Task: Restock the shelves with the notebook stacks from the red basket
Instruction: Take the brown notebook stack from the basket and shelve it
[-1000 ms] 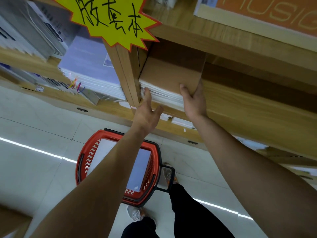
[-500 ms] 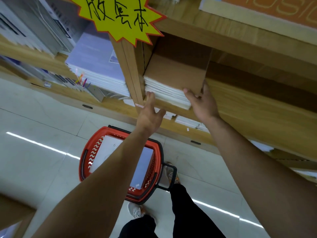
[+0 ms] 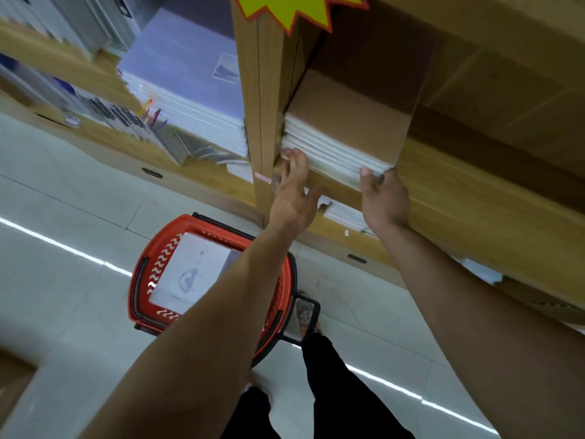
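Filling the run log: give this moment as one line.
hands: left, right at brown-cover notebook stack front edge | stack: on shelf | red basket: on floor, notebooks inside

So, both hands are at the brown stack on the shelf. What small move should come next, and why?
Probably draw both hands back: the brown-covered notebook stack already lies on the shelf, left hand and right hand touching only its front edge, and the red basket holds more.

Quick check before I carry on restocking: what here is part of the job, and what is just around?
Job:
- brown-covered notebook stack on the wooden shelf
- left hand, right hand, both at its front edge
- red plastic basket, notebooks inside

Just around:
- lavender-covered book stack
- yellow starburst sign
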`<state>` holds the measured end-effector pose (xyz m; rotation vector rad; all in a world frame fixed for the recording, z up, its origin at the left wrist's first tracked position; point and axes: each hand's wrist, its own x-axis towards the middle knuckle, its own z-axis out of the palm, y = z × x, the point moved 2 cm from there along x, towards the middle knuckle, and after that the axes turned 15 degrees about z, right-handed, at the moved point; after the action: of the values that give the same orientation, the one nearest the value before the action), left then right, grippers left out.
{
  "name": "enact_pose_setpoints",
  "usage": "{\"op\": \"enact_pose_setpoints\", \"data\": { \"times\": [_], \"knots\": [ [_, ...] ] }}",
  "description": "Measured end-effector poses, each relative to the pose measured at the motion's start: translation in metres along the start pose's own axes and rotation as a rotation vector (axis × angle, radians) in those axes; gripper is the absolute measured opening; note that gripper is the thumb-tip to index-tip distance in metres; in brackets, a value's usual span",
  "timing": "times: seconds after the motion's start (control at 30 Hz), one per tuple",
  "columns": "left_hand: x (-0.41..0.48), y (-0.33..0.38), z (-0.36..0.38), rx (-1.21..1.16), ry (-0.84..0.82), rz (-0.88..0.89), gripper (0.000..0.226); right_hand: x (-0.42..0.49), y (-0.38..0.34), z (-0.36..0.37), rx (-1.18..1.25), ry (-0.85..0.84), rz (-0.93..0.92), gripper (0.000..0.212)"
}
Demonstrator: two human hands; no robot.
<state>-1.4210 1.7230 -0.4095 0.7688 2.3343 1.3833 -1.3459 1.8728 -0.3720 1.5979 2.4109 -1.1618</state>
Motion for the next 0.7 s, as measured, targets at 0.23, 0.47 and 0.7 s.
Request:
{"op": "enact_pose_setpoints", "data": {
  "times": [0.23, 0.47, 0.7],
  "knots": [
    [-0.036, 0.004, -0.052, 0.044, -0.184, -0.121, 0.074, -0.032, 0.024, 0.003, -0.303, -0.134, 0.049, 0.073],
    [-0.180, -0.080, -0.084, 0.201, -0.168, -0.464, 0.064, -0.105, 0.049, 0.086, -0.791, -0.283, -0.280, 0.061],
    [-0.314, -0.206, -0.078, 0.168, -0.064, -0.878, 0.065, -0.124, 0.068, 0.239, -0.909, -0.595, -0.427, 0.058]
  ]
}}
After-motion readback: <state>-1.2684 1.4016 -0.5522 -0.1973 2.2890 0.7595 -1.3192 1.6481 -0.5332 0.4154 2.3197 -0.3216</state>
